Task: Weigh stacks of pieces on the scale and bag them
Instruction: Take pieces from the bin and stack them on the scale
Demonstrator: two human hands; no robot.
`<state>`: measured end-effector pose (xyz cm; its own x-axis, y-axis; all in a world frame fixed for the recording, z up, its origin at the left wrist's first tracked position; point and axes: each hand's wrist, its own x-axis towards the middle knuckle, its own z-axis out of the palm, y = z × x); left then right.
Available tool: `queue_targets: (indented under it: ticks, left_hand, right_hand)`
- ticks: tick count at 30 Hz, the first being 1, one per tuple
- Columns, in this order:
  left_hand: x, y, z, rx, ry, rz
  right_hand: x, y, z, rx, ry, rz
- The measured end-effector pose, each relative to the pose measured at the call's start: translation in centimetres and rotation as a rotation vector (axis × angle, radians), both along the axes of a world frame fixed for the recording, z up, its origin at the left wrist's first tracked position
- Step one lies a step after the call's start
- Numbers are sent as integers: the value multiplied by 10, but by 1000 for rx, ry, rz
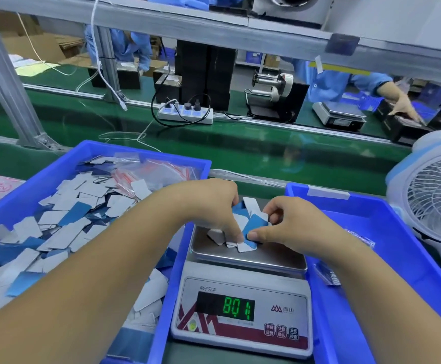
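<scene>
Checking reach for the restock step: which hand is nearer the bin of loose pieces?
Left. The left hand sits by the loose-piece bin's right wall, over the scale; the right hand is farther right, also gripping the pieces.

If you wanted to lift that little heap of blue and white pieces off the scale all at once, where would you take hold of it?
Probably by its two outer sides, squeezing inward and coming from above. The pieces are thin, flat and fanned loosely on the scale pan, so pinching one edge would likely spill the rest. The left hand and right hand already flank the heap this way.
</scene>
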<state>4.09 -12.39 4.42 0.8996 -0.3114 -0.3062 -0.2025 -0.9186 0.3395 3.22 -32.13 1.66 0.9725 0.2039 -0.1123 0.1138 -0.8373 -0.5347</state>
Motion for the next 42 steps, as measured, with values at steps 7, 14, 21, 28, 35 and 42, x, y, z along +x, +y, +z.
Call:
queue_targets:
  ticks: [7,14,21,28,35,42]
  left_hand:
    - [0,-5,-1,-84,-8,12]
    - [3,3,-14,-362,-27,46]
    - [-1,9,-25,-788,-16,37]
    - [0,10,-27,-818,-142,-86]
    - [0,5,-37,-731,-282,-141]
    - [-1,5,-41,-736,-267,-158]
  right_hand:
    - [3,6,10,-45,43,-44]
    - [4,5,1,154,51,-99]
    - [0,6,-8,408,-70,-26]
    - [-6,5,-1,342,-297,129]
    - [-4,4,-7,314,-337,130]
    - [-2,1,-8,308,-300,134]
